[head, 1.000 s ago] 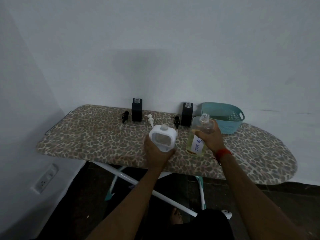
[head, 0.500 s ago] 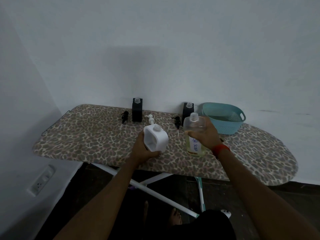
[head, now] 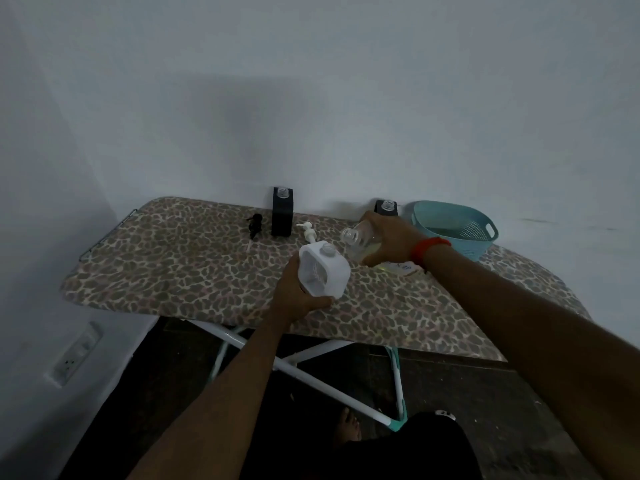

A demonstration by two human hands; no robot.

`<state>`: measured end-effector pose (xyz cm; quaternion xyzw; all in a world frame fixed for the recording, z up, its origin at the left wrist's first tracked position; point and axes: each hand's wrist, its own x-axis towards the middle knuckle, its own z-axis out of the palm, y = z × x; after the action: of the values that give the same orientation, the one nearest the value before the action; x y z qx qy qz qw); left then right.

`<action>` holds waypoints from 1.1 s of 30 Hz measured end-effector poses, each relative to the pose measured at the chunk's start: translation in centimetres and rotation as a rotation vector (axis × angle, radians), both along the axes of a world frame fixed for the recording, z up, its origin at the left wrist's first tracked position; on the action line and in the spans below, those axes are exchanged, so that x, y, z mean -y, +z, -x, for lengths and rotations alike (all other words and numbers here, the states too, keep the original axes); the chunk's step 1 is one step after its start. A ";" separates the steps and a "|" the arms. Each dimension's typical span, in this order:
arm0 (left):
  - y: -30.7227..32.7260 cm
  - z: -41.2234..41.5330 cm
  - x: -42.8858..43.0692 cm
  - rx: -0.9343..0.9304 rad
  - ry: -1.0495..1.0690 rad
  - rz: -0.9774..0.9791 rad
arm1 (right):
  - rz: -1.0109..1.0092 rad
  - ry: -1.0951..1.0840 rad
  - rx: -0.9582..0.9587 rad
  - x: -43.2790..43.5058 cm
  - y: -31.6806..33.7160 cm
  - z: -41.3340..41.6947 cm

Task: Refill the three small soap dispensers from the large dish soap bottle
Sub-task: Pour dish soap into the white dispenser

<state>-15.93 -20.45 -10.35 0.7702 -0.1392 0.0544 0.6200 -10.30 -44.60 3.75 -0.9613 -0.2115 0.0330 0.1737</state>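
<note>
My left hand (head: 300, 296) grips a white square soap dispenser (head: 323, 269) with its open neck up, tilted slightly over the leopard-print ironing board (head: 194, 268). In my right hand (head: 389, 239) is the clear dish soap bottle (head: 360, 242), tipped over to the left so its open mouth points at the white dispenser's neck. Two black dispensers stand uncapped at the wall: one (head: 283, 216) at back centre, the other (head: 386, 206) partly hidden behind my right hand. A white pump head (head: 308, 231) and a black pump head (head: 254, 225) lie on the board.
A teal plastic basket (head: 453, 228) sits at the board's back right, close to my right wrist. The wall runs right behind the board. A wall socket (head: 74, 355) is low on the left. White board legs and a bare foot show below.
My right hand has tipped the soap bottle from upright over to the left, toward the white dispenser. My left hand has brought the white dispenser a little lower and nearer the bottle's mouth.
</note>
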 end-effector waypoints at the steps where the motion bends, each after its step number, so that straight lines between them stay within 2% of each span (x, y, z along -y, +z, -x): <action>1: -0.2 -0.1 -0.1 0.011 -0.006 -0.007 | 0.040 0.015 0.004 -0.1 0.2 -0.1; 10: -0.6 -0.5 -0.1 0.086 -0.008 -0.022 | 0.270 0.042 0.054 -1.5 1.0 -0.2; 17: -0.5 -0.3 -0.2 0.117 0.024 -0.061 | 0.316 0.046 0.069 -2.3 1.1 -0.2; 26: 0.2 0.3 0.1 0.130 0.019 -0.017 | 0.398 0.065 0.092 -2.5 1.7 -0.1; 33: 0.1 0.2 0.0 0.077 0.025 -0.035 | 0.464 0.075 0.136 -2.8 2.2 0.1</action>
<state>-16.16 -20.41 -10.23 0.7799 -0.1541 0.0896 0.6000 -10.37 -41.78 5.92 -0.9669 -0.2451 0.0221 -0.0678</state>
